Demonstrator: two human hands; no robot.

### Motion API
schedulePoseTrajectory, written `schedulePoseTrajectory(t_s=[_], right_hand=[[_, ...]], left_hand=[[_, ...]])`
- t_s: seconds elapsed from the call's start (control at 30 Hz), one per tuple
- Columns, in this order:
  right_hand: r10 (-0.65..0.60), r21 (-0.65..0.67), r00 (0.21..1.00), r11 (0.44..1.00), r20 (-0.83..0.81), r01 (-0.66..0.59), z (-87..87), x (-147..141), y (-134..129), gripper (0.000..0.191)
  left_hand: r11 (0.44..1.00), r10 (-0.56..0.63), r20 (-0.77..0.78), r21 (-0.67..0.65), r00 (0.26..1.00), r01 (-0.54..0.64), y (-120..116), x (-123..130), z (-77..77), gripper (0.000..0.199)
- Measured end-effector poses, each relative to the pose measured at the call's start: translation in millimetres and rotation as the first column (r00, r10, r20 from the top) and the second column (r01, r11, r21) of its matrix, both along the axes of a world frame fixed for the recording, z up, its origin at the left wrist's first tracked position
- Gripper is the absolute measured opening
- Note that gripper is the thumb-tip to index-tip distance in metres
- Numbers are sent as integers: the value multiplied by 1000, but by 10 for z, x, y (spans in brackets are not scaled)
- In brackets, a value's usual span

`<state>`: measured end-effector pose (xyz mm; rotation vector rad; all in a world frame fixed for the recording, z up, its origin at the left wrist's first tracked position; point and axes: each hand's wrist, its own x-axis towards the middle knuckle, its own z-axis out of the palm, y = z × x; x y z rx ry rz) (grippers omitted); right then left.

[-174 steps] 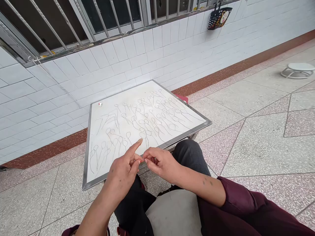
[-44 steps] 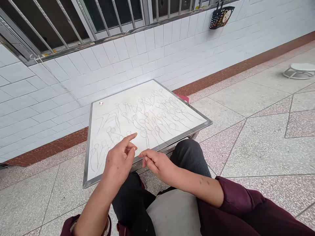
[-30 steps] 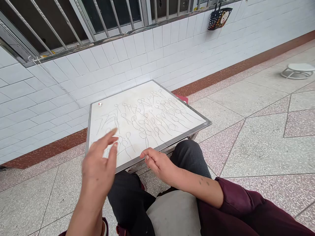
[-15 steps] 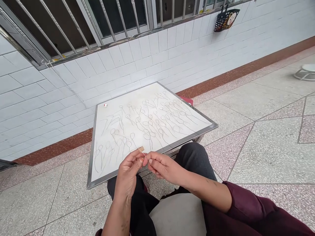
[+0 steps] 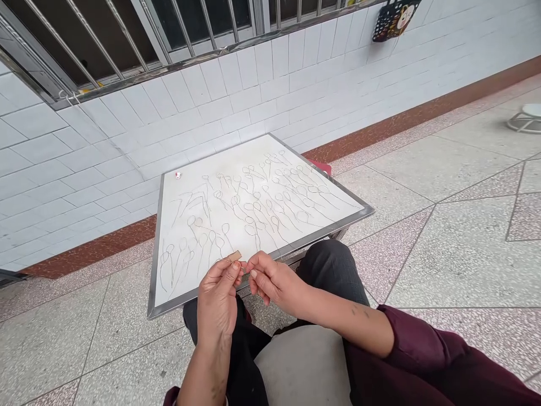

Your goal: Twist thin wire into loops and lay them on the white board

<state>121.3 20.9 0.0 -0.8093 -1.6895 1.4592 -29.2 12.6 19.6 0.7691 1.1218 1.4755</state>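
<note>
My left hand [image 5: 217,296] is closed over the table's near edge, thumb pressed to fingers around a thin light-coloured wire or thread. A small tan strip [image 5: 234,256] shows at its index fingertip; whether it is wrapped on the finger or held, I cannot tell. Beside it, my right hand [image 5: 276,282] pinches with thumb and index finger near the same strand, of which only a short bit shows between the hands. Many thin dark wire pieces with a loop at one end [image 5: 249,221] lie spread over the white table [image 5: 177,189].
A small white-and-red item [image 5: 178,175] sits at the table's far left corner. Behind the table stands a white tiled wall [image 5: 236,84] with a barred window. A black basket [image 5: 395,21] hangs on the wall. A white stool [image 5: 526,118] stands far right.
The strand that stretched diagonally past the left fingertips now barely shows. My left fingers have closed in and tilted, and a small gap has opened between the hands. The view has shifted slightly.
</note>
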Motion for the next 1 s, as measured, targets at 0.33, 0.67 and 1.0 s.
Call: schedulePoseTrajectory(t_s=[0.33,0.67,1.0], right_hand=[[-151,250,973,963,173,105,-31,8,12,10],[-95,262,983,964,159,51,68,60,-16,12],[42,-52,999,998,-30,-43,128,49,-15,19]], left_hand=[[997,13,-73,76,997,-7,-49,31,-6,24],[997,-39,18,64,999,38,-52,-42,-39,21],[990,-121,-38,70,992,123,-71,-54,-59,16]])
